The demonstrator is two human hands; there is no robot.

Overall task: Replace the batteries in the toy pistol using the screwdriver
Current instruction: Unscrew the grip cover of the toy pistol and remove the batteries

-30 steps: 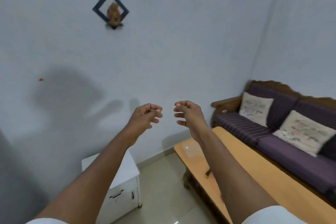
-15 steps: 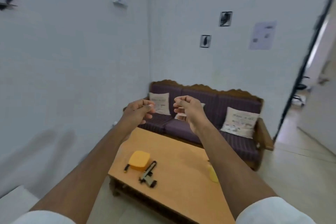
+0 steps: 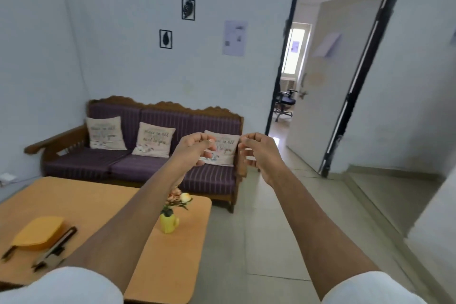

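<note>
Both arms stretched forward at chest height, well above the floor. Left hand (image 3: 193,147) raised, fingers curled inward, thumb near the fingertips, nothing visible in the grasp. Right hand (image 3: 259,149) same pose, fingers curled, nothing held. Hands near each other, not touching.

Black-and-grey toy pistol (image 3: 53,250) flat on the light orange wooden coffee table (image 3: 172,266), near its left front part, partly hidden by the left arm. Just beside it, touching or overlapping: yellow-orange flat pouch-like object (image 3: 38,232). Dark thin item (image 3: 7,253) protruding from under the pouch; cannot tell if screwdriver.

Small yellow vase with flowers (image 3: 170,221) further right on the table. Purple striped wooden sofa (image 3: 138,163) behind. Open doorway (image 3: 320,76) at right.
</note>
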